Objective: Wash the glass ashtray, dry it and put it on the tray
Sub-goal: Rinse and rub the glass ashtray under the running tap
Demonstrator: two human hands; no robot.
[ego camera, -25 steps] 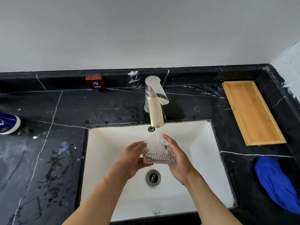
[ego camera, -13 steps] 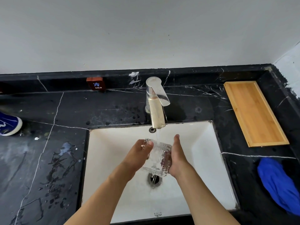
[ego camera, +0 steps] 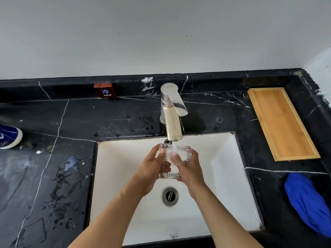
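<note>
The clear ribbed glass ashtray (ego camera: 169, 167) is tipped up on edge under the running faucet (ego camera: 172, 126), over the white sink (ego camera: 223, 167). My left hand (ego camera: 150, 167) grips its left side. My right hand (ego camera: 188, 167) holds its right side, thumb on the glass face where the water stream hits. The bamboo tray (ego camera: 281, 122) lies on the black counter at the back right, with nothing on it.
A blue cloth (ego camera: 308, 203) lies crumpled on the counter at the right, near the front. The drain (ego camera: 170, 196) sits below my hands. A small red "COLD" sign (ego camera: 104, 90) stands on the back ledge. A blue-and-white object (ego camera: 9, 136) shows at the left edge. The left counter is wet.
The ashtray went from lying flat in my hands to tilted upright on edge under the stream. My hands shifted up and closer to the spout.
</note>
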